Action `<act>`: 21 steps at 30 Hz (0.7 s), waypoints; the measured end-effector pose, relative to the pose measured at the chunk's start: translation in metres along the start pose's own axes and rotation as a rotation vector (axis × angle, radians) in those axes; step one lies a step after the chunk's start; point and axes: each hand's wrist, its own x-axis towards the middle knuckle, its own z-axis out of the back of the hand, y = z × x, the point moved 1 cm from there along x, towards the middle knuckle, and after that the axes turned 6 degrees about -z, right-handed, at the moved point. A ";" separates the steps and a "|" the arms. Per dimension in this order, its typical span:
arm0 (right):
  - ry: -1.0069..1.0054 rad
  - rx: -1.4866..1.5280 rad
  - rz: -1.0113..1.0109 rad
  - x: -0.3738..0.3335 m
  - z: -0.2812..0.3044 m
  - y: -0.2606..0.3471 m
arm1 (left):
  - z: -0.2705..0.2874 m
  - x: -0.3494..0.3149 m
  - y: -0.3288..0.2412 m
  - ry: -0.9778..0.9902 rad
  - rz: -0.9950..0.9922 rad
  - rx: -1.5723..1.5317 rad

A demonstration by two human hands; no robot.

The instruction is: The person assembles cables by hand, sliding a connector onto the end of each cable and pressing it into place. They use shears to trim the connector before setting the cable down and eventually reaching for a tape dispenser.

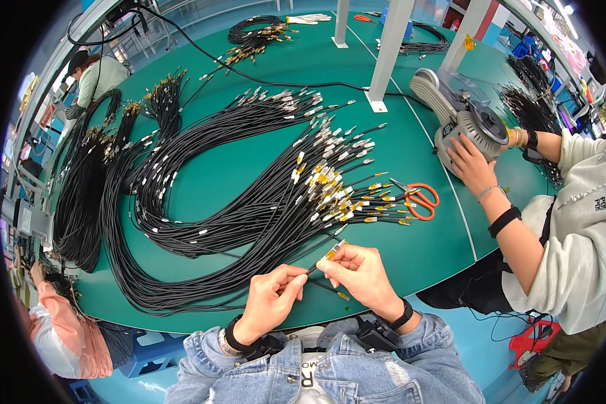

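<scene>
Near the table's front edge, my left hand (274, 296) pinches a thin black cable between thumb and fingertips. My right hand (362, 275) grips the same cable near its end, where a metal-and-yellow connector (334, 250) sticks up past the thumb. Just beyond my hands lies a big curved bundle of black cables (249, 266), its white- and yellow-tagged ends fanned out to the right. Scissors with orange handles (429, 191) rest against those tips. One more yellow-tipped end (343, 296) shows below my right hand.
More cable bundles (81, 209) lie along the left of the green table (212, 175). At right, a co-worker's hand (473, 163) rests on a grey machine (478, 128). Grey posts (392, 54) rise from the tabletop. A coil (259, 30) and white gloves (310, 19) lie far back.
</scene>
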 end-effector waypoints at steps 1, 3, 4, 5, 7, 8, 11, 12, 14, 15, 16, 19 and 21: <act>0.001 0.002 0.006 -0.001 0.000 0.001 | 0.000 0.000 0.000 -0.003 0.006 -0.012; 0.001 0.004 0.011 -0.001 -0.001 0.003 | 0.000 0.000 0.001 -0.006 0.013 -0.024; -0.002 -0.001 0.012 -0.001 -0.001 0.003 | 0.000 0.000 0.000 -0.008 0.006 -0.014; -0.006 -0.006 0.012 -0.002 -0.001 0.004 | 0.000 0.000 -0.001 -0.010 -0.001 -0.003; -0.010 -0.010 0.013 -0.002 -0.001 0.005 | 0.000 0.000 -0.002 -0.010 -0.008 0.008; -0.020 -0.027 -0.004 -0.002 0.000 0.006 | 0.000 0.000 -0.003 -0.016 -0.019 0.018; -0.039 -0.059 -0.037 -0.003 0.000 0.007 | 0.000 -0.001 -0.003 -0.026 -0.042 0.039; -0.044 -0.056 -0.047 -0.003 0.000 0.007 | 0.000 -0.001 -0.002 -0.032 -0.055 0.055; -0.054 -0.051 -0.066 -0.003 0.000 0.007 | 0.000 -0.003 -0.001 -0.044 -0.083 0.086; -0.055 -0.050 -0.065 -0.003 0.000 0.006 | 0.000 -0.003 -0.001 -0.043 -0.084 0.086; -0.048 -0.038 -0.057 -0.003 0.000 0.006 | 0.001 -0.004 -0.001 -0.040 -0.094 0.104; -0.033 -0.012 -0.043 -0.003 0.000 0.005 | 0.004 -0.005 -0.003 -0.033 -0.112 0.141; -0.027 -0.015 -0.044 -0.003 0.000 0.005 | 0.006 -0.007 -0.004 -0.006 -0.076 0.152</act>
